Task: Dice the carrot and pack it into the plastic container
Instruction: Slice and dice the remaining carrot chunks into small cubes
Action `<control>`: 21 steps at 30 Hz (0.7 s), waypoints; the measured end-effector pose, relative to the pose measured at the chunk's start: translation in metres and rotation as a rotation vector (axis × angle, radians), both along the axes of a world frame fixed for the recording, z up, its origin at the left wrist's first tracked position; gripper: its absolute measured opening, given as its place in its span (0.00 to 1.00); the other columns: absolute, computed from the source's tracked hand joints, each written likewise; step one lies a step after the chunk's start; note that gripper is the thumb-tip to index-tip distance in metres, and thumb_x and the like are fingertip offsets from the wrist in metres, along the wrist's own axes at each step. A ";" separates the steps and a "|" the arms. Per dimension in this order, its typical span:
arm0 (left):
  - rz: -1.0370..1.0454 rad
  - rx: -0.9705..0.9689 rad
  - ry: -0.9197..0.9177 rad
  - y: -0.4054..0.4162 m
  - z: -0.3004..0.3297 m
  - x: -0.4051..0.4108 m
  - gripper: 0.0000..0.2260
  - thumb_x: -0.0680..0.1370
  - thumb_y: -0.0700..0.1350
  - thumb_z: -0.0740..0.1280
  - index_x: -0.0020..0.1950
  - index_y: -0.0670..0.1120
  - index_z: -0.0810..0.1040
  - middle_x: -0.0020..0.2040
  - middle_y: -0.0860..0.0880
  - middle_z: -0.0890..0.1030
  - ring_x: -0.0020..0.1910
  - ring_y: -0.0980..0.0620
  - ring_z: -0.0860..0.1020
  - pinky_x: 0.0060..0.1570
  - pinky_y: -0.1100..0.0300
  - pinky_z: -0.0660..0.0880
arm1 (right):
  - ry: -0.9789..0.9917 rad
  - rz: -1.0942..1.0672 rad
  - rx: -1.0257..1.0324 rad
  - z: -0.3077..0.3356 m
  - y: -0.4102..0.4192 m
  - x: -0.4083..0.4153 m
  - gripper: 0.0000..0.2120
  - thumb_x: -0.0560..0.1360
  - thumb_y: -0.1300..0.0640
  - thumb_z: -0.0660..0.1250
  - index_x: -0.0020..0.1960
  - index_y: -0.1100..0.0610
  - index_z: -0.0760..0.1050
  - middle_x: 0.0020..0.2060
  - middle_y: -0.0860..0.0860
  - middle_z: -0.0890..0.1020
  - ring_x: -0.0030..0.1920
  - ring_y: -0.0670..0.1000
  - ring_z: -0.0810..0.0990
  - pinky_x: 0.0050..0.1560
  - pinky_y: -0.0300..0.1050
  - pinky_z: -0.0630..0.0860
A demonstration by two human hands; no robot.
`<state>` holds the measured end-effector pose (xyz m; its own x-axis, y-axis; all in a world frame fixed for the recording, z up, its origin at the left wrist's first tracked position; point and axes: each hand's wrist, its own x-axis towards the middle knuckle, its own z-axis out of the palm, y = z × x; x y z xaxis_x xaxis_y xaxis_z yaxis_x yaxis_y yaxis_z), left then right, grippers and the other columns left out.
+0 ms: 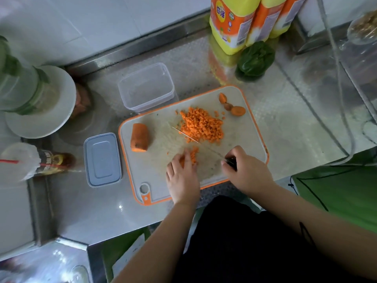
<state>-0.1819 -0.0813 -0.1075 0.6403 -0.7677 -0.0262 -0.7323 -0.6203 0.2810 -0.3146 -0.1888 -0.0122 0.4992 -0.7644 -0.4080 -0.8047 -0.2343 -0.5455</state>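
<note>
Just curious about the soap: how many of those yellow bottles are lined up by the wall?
3: the yellow bottles stand side by side at the back, left, middle, right. Tops are cropped; more could be hidden.

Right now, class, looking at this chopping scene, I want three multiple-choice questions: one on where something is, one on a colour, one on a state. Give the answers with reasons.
1. Where does the clear plastic container stand?
A. On the cutting board
B. On the counter beyond the board's far left corner
C. Under the lid

2. What colour is the rim of the cutting board?
A. Blue
B. Green
C. Orange

3. What state is the plastic container in?
A. Open and empty
B. Closed with its lid
C. Filled with carrot

Answers:
1. B: it sits off the board, on the steel counter beside the far left corner.
2. C: an orange band runs round the grey board.
3. A: the lid lies apart on the counter, and the diced carrot is piled on the board, with none in the container.
</note>
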 end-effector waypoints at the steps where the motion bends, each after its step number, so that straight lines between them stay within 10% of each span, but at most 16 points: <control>1: 0.007 -0.005 0.026 0.000 0.002 -0.001 0.26 0.74 0.50 0.73 0.70 0.45 0.74 0.59 0.44 0.75 0.54 0.42 0.71 0.50 0.45 0.77 | 0.009 0.021 0.011 -0.002 -0.001 0.002 0.10 0.78 0.48 0.63 0.52 0.54 0.68 0.42 0.52 0.81 0.47 0.58 0.80 0.42 0.47 0.71; 8: 0.010 -0.073 0.258 0.029 0.013 0.014 0.33 0.79 0.60 0.55 0.76 0.39 0.63 0.69 0.40 0.72 0.66 0.45 0.64 0.66 0.44 0.69 | 0.077 0.137 0.046 -0.012 -0.010 0.007 0.09 0.78 0.47 0.61 0.52 0.52 0.68 0.41 0.52 0.81 0.44 0.58 0.79 0.40 0.48 0.72; 21: -0.070 -0.050 0.140 0.048 0.010 0.033 0.31 0.70 0.43 0.78 0.69 0.38 0.73 0.60 0.42 0.78 0.56 0.44 0.72 0.51 0.48 0.78 | 0.109 0.263 -0.026 -0.018 0.007 0.019 0.09 0.79 0.49 0.59 0.53 0.55 0.67 0.35 0.50 0.78 0.39 0.58 0.79 0.33 0.47 0.70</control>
<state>-0.1487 -0.0335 -0.0973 0.5776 -0.8131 -0.0719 -0.7252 -0.5516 0.4122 -0.2959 -0.1815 -0.0307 0.6363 -0.6251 -0.4521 -0.7677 -0.4560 -0.4502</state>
